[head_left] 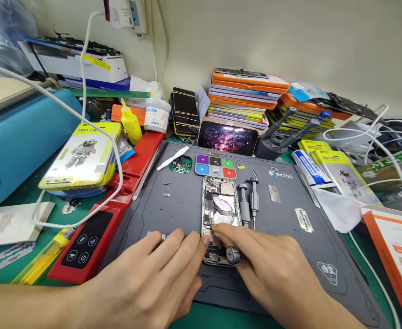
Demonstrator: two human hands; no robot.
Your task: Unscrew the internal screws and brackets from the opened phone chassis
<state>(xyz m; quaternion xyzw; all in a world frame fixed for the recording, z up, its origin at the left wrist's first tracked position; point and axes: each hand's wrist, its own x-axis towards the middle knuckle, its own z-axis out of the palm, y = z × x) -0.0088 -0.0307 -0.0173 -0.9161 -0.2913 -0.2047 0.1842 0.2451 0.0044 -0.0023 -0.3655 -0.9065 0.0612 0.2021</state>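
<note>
An opened phone (pixel 225 205) lies on the grey work mat (pixel 180 214), its inner boards and parts exposed. My left hand (pixel 152 269) rests at the phone's lower left, fingers stretched out, the index fingertip touching its inside near the edge. From the other side my right hand (pixel 269 260) reaches over the lower half, index fingertip down among the parts. Tucked in the right hand is a grey screwdriver (pixel 233 255), its cross-marked end cap towards me; its tip is hidden. Whether a small part lies under the fingertips, I cannot tell.
Two more screwdrivers (pixel 254 196) lie right of the phone. Behind it are a coloured magnetic pad (pixel 216 166), a white pry tool (pixel 173 158) and a propped lit phone (pixel 227 138). A red device (pixel 80 246) flanks the mat. Battery packs (pixel 80 155) and a white cable (pixel 120 183) sit left.
</note>
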